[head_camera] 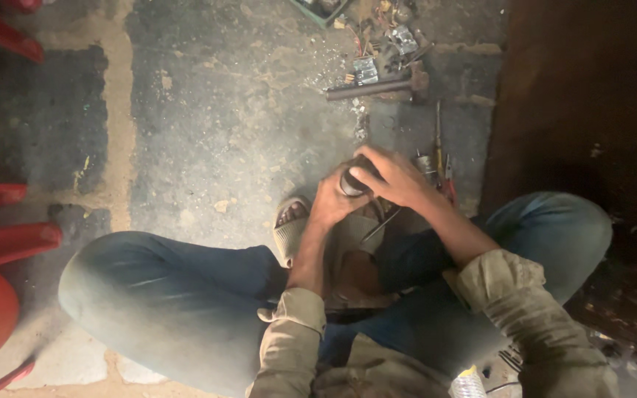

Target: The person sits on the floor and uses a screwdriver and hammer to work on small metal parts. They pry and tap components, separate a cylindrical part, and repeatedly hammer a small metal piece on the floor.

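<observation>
Grimy concrete floor [223, 118] spreads beneath; red plastic chair legs [9, 239] sit at left. Left hand [331, 203] and right hand [392, 177] together clasp a small dark cylinder [352, 181] above the sandalled foot [289, 225]; its axis is unclear. Silver packets [366, 70] lie beyond.

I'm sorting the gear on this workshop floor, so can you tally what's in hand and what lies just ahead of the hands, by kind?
Dark round part, gripped between left hand and right hand: 1
Hammer: 1
Screwdrivers: 2, perhaps more in the blur
Small metal pieces: 2
Total: 6
</observation>
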`<state>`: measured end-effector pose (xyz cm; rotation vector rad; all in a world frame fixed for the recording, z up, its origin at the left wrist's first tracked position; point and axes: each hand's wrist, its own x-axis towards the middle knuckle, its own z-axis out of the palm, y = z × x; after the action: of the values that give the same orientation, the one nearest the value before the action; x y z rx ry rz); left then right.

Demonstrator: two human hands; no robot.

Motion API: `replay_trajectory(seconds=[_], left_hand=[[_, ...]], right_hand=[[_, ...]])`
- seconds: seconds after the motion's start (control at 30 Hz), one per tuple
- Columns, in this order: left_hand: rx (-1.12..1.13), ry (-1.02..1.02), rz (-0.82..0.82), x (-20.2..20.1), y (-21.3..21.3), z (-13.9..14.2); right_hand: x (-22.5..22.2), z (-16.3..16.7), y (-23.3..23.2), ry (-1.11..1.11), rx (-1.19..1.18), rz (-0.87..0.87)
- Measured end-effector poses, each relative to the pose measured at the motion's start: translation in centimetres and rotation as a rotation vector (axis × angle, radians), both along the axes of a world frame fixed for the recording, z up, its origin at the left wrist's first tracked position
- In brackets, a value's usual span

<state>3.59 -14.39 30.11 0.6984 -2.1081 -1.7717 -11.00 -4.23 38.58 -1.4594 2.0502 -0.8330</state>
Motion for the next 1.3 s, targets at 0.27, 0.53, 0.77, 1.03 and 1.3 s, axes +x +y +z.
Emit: replay_trajectory(seconds=[0.27,0.53,0.77,1.03,1.3], left_hand=[[0.375,0.048,0.040,-0.4,0.2,0.4],[0.134,0.210,0.162,-1.2,1.5,-1.3],[-0.052,-0.005,0.297,-2.4,4.2,-8.8],[-0.560,0.083,0.352,-2.3,5.3,-12.1],[-0.471,0.181,0.334,-2.0,4.3,-9.8]], right_hand=[[0.9,0.7,0.0,0.101,-0.033,-0.201],[1.8,1.0,-0.3,0.281,-0.003,-0.277],[2.6,1.5,-0.6,0.383,-0.044,-0.275],[3.0,1.5,-1.2,0.317,-0.059,-0.406],[2.2,0.7,-1.0,0.148,-0.040,-0.487]])
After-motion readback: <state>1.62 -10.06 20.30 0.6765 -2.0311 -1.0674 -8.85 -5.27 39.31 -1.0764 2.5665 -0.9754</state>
